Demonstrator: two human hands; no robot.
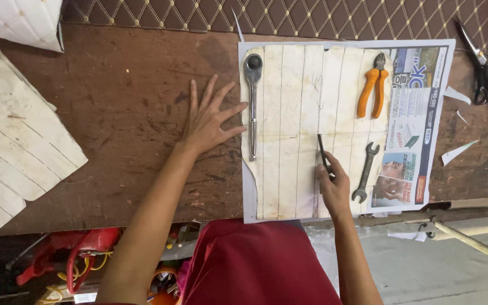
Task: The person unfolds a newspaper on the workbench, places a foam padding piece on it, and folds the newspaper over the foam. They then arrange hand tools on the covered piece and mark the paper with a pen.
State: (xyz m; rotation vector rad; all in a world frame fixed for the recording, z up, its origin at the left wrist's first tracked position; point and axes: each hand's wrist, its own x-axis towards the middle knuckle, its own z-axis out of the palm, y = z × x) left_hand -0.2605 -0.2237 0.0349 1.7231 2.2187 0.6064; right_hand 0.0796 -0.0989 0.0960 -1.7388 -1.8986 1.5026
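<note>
The right hand (334, 186) is closed around a thin dark marker (323, 152), hiding its lower end; the tip rests on the stained, lined sheet (297, 113) over a newspaper (419, 101). The left hand (207, 121) lies flat, fingers spread, grasping nothing, on the table (120, 113) beside a ratchet (252, 101). Pliers (373, 87) and a spanner (366, 172) weigh the sheet.

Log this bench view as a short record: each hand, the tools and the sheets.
left hand: flat, fingers spread, on the wooden table beside the lined sheet
right hand: holds a thin dark marker, tip on the sheet
weights on sheet: ratchet wrench, orange pliers, open-end spanner
underlay: newspaper
far right: scissors
</note>
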